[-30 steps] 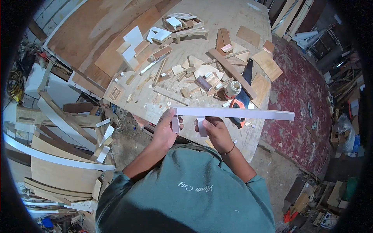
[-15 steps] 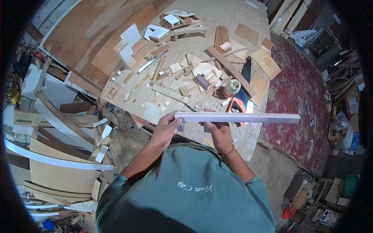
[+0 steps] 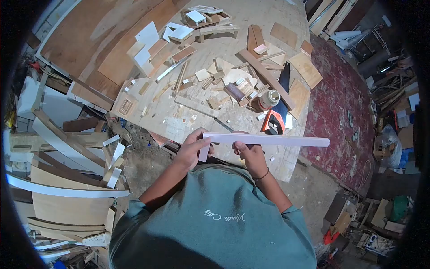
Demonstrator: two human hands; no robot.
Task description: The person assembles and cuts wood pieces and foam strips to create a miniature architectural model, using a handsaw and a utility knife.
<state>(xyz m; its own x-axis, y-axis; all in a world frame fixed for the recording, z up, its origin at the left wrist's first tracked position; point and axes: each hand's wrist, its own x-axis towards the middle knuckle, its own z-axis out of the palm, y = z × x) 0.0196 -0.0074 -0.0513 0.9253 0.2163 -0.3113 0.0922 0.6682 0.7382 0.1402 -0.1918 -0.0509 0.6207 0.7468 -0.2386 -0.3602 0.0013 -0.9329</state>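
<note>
A long white strip of wood [image 3: 277,140] lies crosswise in front of my chest, its far end reaching out to the right. My left hand [image 3: 190,151] grips its left end, thumb on the front face. A short white piece [image 3: 204,154] hangs down from the strip by that thumb, forming a corner with it. Under the middle of the strip, my right hand [image 3: 254,159] is closed, thumb in front and fingers hidden behind. A handsaw [image 3: 274,122] with an orange and black handle rests on the workbench [image 3: 174,127] just beyond the strip.
An open jar [image 3: 269,99] stands beside the saw blade. Wood offcuts [image 3: 219,67], a long brown batten [image 3: 266,78] and small white-topped wooden pieces [image 3: 181,33] cover much of the bench. Curved white-edged boards [image 3: 67,190] are stacked at left. Red flooring [image 3: 336,112] lies at right.
The strip has shifted left and its right end has dropped a little. The short white piece now hangs at a slant by my left thumb. Both hands keep their hold.
</note>
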